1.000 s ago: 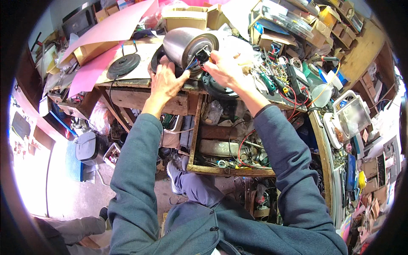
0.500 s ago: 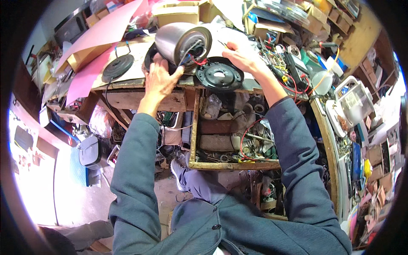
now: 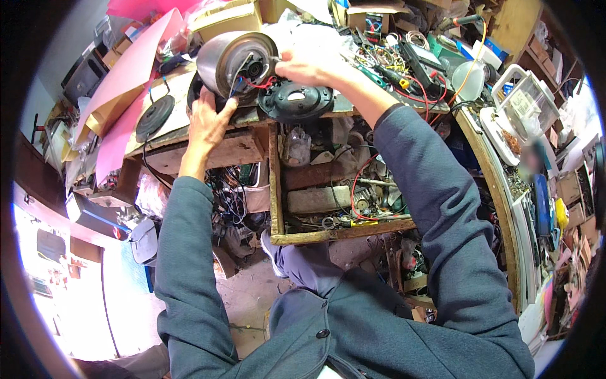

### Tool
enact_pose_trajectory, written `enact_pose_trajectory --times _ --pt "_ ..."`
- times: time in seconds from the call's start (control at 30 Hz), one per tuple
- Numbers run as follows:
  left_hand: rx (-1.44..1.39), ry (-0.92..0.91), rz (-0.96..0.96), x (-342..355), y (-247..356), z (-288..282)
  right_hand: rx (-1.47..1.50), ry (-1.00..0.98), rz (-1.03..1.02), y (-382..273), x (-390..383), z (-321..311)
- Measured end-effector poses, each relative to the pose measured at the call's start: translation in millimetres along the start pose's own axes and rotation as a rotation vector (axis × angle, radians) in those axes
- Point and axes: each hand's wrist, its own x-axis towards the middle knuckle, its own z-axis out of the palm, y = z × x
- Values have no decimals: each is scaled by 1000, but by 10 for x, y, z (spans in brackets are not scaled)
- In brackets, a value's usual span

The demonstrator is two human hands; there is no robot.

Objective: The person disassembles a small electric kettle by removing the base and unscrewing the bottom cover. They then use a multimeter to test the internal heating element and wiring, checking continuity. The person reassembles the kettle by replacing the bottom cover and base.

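A steel kettle (image 3: 218,66) lies tilted on the bench, its open underside facing right with blue and red wires (image 3: 262,83) running out. My left hand (image 3: 207,123) grips it low on the left, with its fingertips partly hidden. My right hand (image 3: 303,68) is closed beside the kettle's rim, pinching a thin item too small to name. Below that hand, a round black plastic base plate (image 3: 295,101) lies at the bench's front edge. A black round power base (image 3: 156,117) with a cord sits on the left.
Pink sheets (image 3: 129,85) and a cardboard box (image 3: 224,18) crowd the back left. Tools and wire (image 3: 398,66) are heaped at right. A cluttered open drawer (image 3: 319,237) juts out below the bench; a white plastic appliance (image 3: 505,136) stands far right.
My right hand drew away rightward from the wires, uncovering the base plate, then came back left to the kettle's rim. The whole view has shifted, with the kettle appearing further left.
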Motion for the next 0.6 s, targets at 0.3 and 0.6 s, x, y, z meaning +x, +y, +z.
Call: enact_pose_trajectory --times 0.3,0.6 --pt "-47 -3 12 23 -13 -9 1014 -467 397 102 24 189" --pt "-12 0 -10 26 -62 5 1046 -389 407 61 67 322"
